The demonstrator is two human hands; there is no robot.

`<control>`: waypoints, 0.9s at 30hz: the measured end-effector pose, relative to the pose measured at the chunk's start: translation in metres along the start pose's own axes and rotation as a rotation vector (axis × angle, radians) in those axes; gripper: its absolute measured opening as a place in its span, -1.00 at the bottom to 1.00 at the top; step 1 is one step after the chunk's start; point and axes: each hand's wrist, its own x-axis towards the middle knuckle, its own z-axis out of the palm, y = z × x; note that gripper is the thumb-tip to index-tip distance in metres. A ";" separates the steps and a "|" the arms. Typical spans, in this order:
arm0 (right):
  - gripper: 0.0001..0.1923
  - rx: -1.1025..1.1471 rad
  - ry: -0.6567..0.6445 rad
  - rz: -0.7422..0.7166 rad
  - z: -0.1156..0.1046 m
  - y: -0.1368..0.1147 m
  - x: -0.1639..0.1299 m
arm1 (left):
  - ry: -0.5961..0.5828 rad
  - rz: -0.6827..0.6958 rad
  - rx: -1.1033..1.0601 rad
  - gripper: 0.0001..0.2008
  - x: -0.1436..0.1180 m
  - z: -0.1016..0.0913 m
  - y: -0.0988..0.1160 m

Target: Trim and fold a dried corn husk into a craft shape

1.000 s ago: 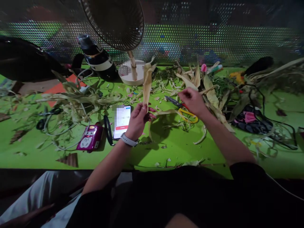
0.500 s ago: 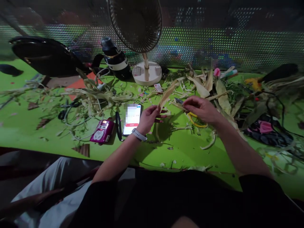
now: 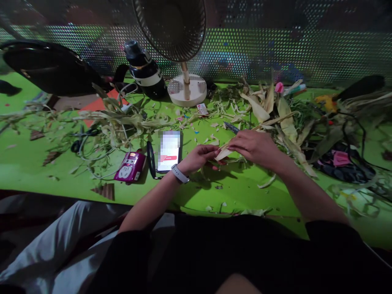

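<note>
A pale dried corn husk strip [image 3: 223, 154] stretches between my hands, above the green table. My left hand [image 3: 197, 158], with a watch on the wrist, is closed and pinches the strip's near end between thumb and fingers. From the other side my right hand [image 3: 256, 148] has its fingers closed on the same strip. The dark tip of a cutting tool [image 3: 231, 127] pokes out just beyond my right hand; its yellow handles are hidden behind that hand. Shreds of husk lie beneath and around both hands.
Left of my hands are a lit phone [image 3: 169, 151], eyeglasses [image 3: 150, 160] and a purple power socket [image 3: 130, 167] with cable. Behind stand a fan [image 3: 187, 90] and a black bottle [image 3: 148, 77]. Dried husks [image 3: 288, 118] heap at right; a metal mesh [image 3: 260, 53] rises behind.
My right hand has moved left and onto the husk strip, covering the tool's yellow handles. The strip, upright before, now lies low between both hands. The view has shifted slightly.
</note>
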 end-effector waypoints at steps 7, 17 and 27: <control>-0.72 -0.058 0.038 0.002 0.003 0.000 0.000 | -0.044 -0.039 -0.040 -0.74 -0.003 0.001 0.005; -0.76 -0.135 0.063 -0.053 0.008 -0.001 -0.001 | -0.039 -0.090 -0.194 -0.76 -0.004 0.002 0.006; -0.74 -0.141 0.018 -0.076 0.009 -0.004 0.001 | -0.089 -0.038 -0.049 -0.68 -0.004 0.001 0.004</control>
